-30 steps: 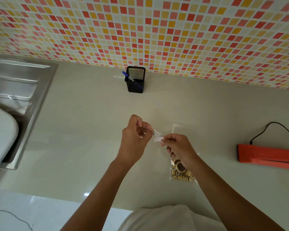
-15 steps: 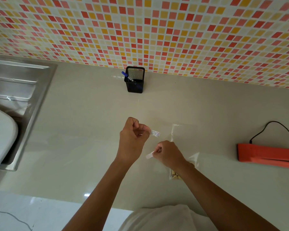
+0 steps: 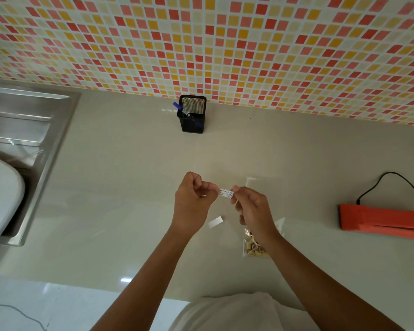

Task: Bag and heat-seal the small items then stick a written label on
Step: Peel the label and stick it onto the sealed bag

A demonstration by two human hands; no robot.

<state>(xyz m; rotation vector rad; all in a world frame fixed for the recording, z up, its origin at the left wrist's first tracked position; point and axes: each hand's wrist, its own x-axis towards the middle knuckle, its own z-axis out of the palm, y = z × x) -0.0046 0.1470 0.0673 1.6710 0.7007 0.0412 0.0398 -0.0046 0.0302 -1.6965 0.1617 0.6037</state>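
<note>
Both hands hold the small white handwritten label (image 3: 225, 193) above the beige counter (image 3: 129, 187): the left hand (image 3: 193, 201) has its fingers pinched on one end, the right hand (image 3: 253, 206) on the other. The clear sealed plastic bag of small tan pieces (image 3: 255, 248) lies under the right wrist. A blank white paper strip (image 3: 215, 222) lies at the bag's nine o'clock.

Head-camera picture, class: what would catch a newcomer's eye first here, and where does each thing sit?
First, the left hand and right hand, mid-frame above the counter, pinching a small written label between them. Behind them, the orange, red and yellow mosaic wall fills the top, with a black mesh pen holder at its foot. At the right edge lies an orange heat sealer; the clear bag of small items lies under the right wrist.
</note>
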